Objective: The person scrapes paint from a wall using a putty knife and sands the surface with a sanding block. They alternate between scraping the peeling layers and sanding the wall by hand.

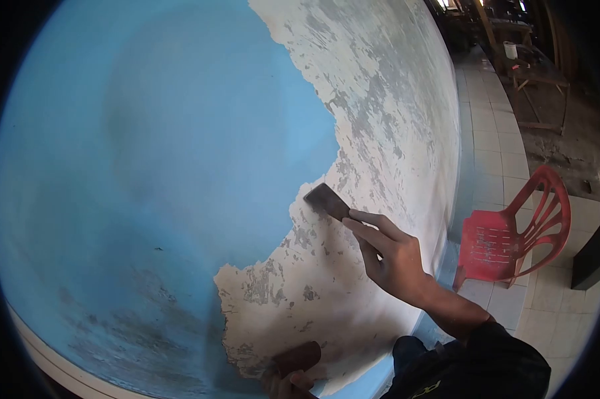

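Note:
My right hand (393, 256) grips a dark flat scraper (328, 201), its blade against the wall at the ragged edge between blue paint (200, 133) and the bare whitish-grey surface (373, 126). Low in the view, my left hand (288, 386) is closed on a second dark scraper (299, 358), close to the bare patch near the bottom. Part of that hand is cut off by the frame's lower edge.
A red plastic chair (489, 246) stands on the tiled floor (489, 143) at the right. Further back is a wooden table (543, 72) with a white container (510, 50). A dark box-like object (591, 259) stands at the far right.

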Tool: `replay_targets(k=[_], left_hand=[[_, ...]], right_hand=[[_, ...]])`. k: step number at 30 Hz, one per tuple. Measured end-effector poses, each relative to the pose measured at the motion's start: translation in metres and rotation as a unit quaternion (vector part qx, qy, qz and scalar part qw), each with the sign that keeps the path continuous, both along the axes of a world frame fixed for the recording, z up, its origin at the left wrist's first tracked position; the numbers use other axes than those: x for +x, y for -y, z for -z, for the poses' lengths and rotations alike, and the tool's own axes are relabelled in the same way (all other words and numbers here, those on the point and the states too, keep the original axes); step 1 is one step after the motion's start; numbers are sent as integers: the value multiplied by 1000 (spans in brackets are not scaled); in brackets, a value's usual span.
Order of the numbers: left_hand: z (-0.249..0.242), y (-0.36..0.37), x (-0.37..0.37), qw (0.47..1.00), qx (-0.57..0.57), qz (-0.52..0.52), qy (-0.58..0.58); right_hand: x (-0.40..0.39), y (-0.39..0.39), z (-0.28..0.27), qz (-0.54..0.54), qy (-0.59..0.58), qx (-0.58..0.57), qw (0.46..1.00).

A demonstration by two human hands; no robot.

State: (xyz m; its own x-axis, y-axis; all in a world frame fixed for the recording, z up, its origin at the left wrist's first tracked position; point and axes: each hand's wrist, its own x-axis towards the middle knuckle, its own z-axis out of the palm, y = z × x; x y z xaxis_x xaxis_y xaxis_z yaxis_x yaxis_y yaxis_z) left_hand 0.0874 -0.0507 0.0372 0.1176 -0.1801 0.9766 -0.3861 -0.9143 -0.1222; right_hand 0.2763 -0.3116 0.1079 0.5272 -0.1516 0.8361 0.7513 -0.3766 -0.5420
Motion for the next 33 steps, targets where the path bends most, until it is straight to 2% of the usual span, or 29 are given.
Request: replay_targets(k=[3,8,9,12,17,21,33], left_hand=[[11,-12,2,998,25,-59,19],[13,-23,-5,996,58,-58,22],[14,-23,-4,996,56,-58,27],[14,-21,-3,996,52,-63,28],[10,-17,0,997,46,-65,17],[10,-15,1,996,45,-72,15],[0,-4,0,996,42,-85,4]], right_hand=[[12,-2,-12,13,-11,11,1000],[2,6,-16,6,-23,-9,1000],[2,1,-7,12,12,-4,1000],[-1,2,-8,-7,-36,-7,999],[-6,-1,-1,-1,-4,-15,1000],[-5,-1,-9,-18,-41,-8,999],[-7,0,-5,-8,-4,-15,1000]])
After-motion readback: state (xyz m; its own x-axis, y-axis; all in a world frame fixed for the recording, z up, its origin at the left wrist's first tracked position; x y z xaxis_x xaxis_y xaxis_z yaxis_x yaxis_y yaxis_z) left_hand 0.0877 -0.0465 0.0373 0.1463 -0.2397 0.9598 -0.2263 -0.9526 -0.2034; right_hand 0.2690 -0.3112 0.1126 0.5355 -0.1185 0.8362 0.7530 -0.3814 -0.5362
